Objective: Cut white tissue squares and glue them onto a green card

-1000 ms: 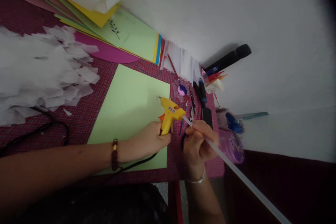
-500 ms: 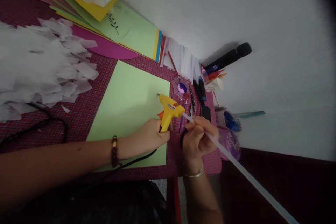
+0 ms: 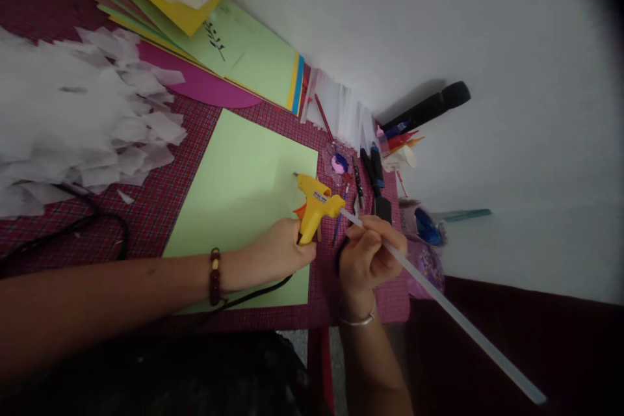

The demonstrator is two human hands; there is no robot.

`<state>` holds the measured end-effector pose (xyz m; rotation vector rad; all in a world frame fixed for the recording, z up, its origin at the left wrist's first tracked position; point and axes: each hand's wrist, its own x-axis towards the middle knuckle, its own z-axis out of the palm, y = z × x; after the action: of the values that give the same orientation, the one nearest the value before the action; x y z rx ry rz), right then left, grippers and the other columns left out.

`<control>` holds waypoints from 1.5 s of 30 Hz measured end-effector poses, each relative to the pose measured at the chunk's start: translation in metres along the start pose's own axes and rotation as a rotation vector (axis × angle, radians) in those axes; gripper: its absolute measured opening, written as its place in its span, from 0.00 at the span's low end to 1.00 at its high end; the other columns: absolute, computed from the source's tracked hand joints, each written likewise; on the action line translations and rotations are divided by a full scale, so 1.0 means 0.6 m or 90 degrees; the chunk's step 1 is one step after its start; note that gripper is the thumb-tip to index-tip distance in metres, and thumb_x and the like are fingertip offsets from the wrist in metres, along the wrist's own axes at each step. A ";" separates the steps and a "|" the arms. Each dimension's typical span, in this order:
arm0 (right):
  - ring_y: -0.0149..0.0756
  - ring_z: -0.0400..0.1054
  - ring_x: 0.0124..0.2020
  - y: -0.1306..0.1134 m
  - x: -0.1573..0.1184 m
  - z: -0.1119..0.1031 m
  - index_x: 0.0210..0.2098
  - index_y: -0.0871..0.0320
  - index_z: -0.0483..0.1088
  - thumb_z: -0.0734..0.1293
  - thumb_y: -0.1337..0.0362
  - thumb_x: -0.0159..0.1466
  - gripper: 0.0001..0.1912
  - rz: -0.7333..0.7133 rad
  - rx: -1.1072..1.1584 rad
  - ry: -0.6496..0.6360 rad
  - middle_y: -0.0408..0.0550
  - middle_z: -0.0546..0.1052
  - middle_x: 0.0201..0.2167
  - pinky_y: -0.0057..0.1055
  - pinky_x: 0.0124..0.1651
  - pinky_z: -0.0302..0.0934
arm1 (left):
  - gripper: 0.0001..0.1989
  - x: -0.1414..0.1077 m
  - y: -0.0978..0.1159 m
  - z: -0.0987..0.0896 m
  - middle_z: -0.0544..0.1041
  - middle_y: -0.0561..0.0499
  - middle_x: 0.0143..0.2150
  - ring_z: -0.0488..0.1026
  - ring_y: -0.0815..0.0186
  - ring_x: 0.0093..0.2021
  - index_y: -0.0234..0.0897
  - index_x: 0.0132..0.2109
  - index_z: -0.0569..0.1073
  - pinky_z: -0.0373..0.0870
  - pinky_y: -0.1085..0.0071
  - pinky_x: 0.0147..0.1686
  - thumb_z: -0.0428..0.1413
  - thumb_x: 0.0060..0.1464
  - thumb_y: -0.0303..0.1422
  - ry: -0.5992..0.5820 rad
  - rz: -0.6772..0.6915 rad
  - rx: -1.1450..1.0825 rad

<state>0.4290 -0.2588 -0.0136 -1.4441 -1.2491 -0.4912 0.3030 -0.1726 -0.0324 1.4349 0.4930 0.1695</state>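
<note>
My left hand (image 3: 280,252) is wrapped round the handle of a yellow glue gun (image 3: 316,205), whose metal tip points up and left above a light green sheet (image 3: 234,175). An orange trigger shows beside my fingers. Between the fingers and thumb of my right hand (image 3: 373,257) is a long, translucent glue stick (image 3: 453,312). Its upper end sits in the back of the gun, and its free end reaches down to the lower right. A black cord runs from beneath my left hand across the sheet.
White paper pieces (image 3: 88,123) pile up at the left, near stacked coloured sheets (image 3: 258,65). Further right lie a palette (image 3: 338,164), brushes and black-handled tools (image 3: 375,172). Cups (image 3: 426,227) stand at the table's right edge, by the wall.
The view has shifted slightly, and the far end of the glue stick now shows at the lower right. Both hands keep their holds on the gun and the stick.
</note>
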 end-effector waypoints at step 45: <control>0.31 0.61 0.20 0.002 -0.005 0.015 0.39 0.51 0.67 0.60 0.61 0.71 0.06 -0.004 0.035 0.004 0.37 0.66 0.22 0.35 0.29 0.62 | 0.07 0.005 -0.005 0.002 0.59 0.60 0.19 0.54 0.74 0.18 0.39 0.24 0.60 0.49 0.73 0.17 0.51 0.47 0.28 -0.012 0.011 0.036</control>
<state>0.4263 -0.2518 -0.0192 -1.3920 -1.2535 -0.4627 0.3059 -0.1730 -0.0356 1.4950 0.4727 0.1571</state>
